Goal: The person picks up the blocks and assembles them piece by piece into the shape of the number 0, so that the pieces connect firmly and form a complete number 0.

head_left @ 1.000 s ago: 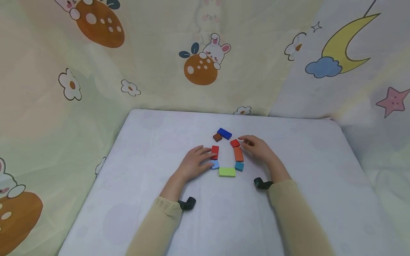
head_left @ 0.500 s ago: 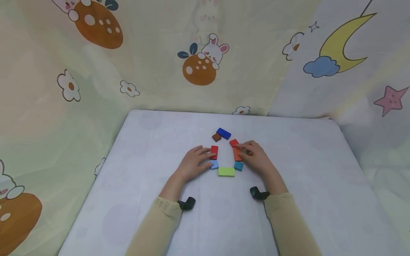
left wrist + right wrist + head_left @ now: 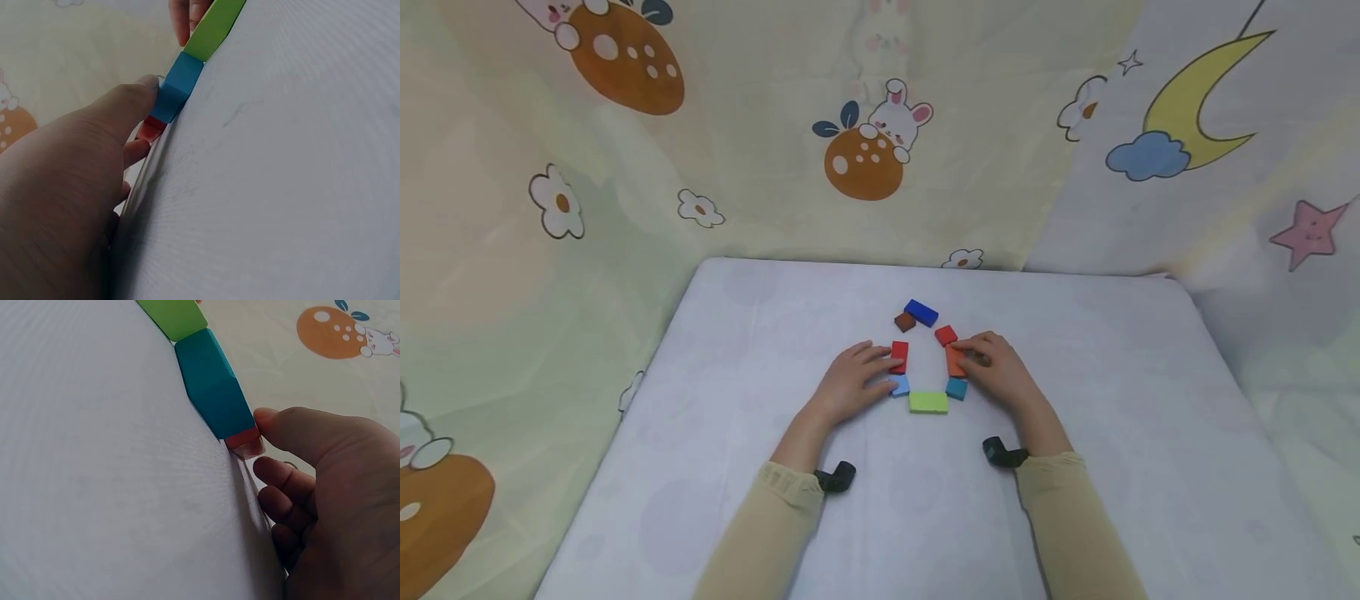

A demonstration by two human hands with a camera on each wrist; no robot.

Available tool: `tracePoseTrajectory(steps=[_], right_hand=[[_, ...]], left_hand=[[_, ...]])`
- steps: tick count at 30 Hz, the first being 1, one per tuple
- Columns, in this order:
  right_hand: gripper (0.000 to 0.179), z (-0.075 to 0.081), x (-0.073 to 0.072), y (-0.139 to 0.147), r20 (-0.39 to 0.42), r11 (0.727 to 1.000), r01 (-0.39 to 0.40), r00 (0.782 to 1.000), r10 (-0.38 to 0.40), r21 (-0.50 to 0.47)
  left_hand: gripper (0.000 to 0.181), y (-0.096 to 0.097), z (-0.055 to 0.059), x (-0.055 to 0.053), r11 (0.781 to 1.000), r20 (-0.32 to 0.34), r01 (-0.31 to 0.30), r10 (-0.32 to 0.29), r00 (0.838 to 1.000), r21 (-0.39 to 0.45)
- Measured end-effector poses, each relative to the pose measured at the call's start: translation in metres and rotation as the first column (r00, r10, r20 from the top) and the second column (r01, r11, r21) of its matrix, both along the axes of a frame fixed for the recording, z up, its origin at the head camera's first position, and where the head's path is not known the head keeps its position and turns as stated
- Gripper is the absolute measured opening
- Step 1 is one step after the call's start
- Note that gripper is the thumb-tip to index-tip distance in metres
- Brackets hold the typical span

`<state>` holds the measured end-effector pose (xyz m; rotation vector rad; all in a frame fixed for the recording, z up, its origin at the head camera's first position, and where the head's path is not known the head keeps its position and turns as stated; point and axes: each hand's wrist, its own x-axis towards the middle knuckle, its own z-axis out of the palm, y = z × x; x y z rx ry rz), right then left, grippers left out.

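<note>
In the head view, my left hand [image 3: 850, 383] lies left of a ring of small blocks, fingers spread and fairly straight. Its fingertips touch a red block [image 3: 899, 357], and its thumb is at a light blue block [image 3: 899, 387], also seen as a blue block [image 3: 179, 89] in the left wrist view. Across the ring, my right hand [image 3: 1003, 375] pinches an orange block [image 3: 953, 361] with thumb and index finger; the other fingers are curled. The orange block sits between a small red block [image 3: 946, 335] and a teal block [image 3: 957, 389], and is partly covered by the hand.
A lime green block [image 3: 928, 403] lies at the near end of the ring. Farther off are a dark blue block [image 3: 921, 312] and a brown block [image 3: 905, 322]. Beneath everything is a white-covered table [image 3: 760, 317], backed by a printed cloth [image 3: 760, 133].
My right hand has come nearer, from beside the small red block onto the orange block, and has stayed there since half a second ago. The left hand keeps its place beside the blocks.
</note>
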<state>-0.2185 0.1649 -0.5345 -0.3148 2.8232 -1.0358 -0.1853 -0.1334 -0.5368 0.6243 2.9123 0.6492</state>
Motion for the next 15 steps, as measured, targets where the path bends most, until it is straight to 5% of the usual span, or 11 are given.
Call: tracePoseTrajectory(steps=[15], right_hand=[[0.033,0.0034,0.0007,-0.0028,0.002,1.000,0.005,1.000,-0.005,0.006]], left_hand=[[0.049,-0.0010,-0.0010,-0.0003,1.000,0.000,0.001,-0.001,1.000,0.012]])
